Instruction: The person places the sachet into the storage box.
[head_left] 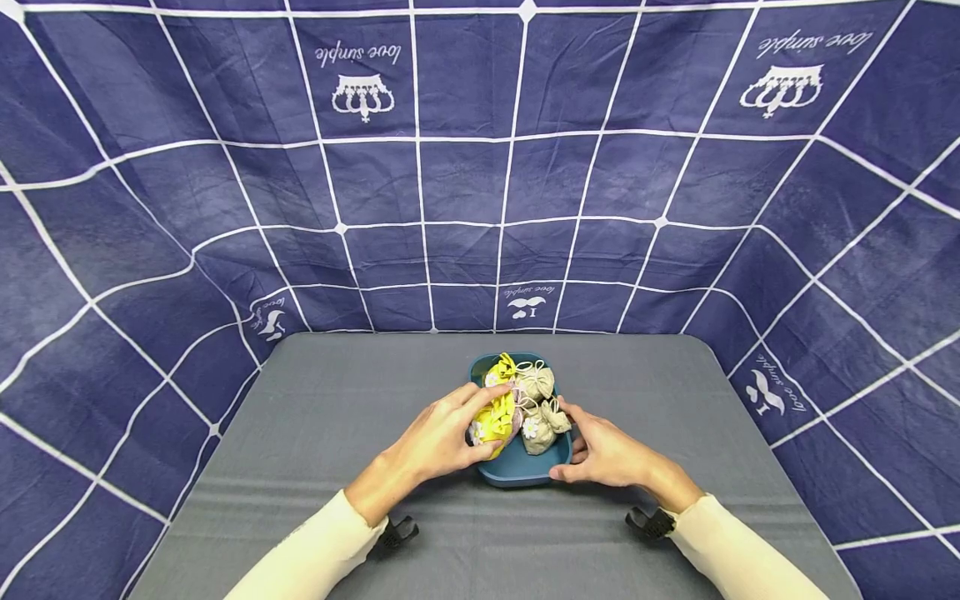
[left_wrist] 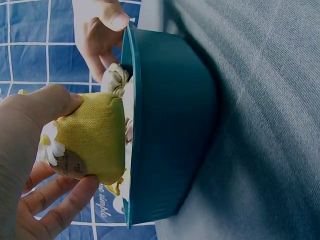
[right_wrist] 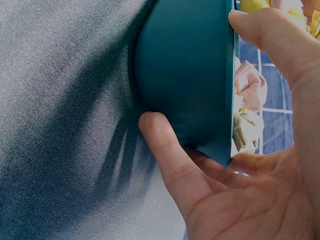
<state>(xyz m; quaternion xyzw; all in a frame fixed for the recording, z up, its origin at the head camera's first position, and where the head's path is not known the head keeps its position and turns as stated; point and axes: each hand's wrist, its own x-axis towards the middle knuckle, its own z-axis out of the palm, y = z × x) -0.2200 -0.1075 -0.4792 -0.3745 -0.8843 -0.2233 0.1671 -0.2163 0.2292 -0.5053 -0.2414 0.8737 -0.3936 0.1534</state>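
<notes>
My left hand point(head_left: 442, 432) holds a small yellow drawstring pouch point(head_left: 491, 423) at the left side of a teal plastic bin point(head_left: 517, 473). In the left wrist view the yellow pouch point(left_wrist: 97, 135), with a white daisy and a round brown label, sits between thumb and fingers at the bin's open top. My right hand point(head_left: 611, 452) grips the bin's right side; in the right wrist view its thumb touches the rim and its fingers lie against the wall point(right_wrist: 185, 65). Inside are beige pouches point(head_left: 537, 433), a partly hidden pinkish pouch point(head_left: 517, 419) and more yellow at the back point(head_left: 501, 368).
The bin stands on a table covered with grey cloth point(head_left: 360, 392). Blue cloth with a white grid point(head_left: 465, 183) hangs behind and at both sides. Each wrist wears a black strap point(head_left: 396, 533).
</notes>
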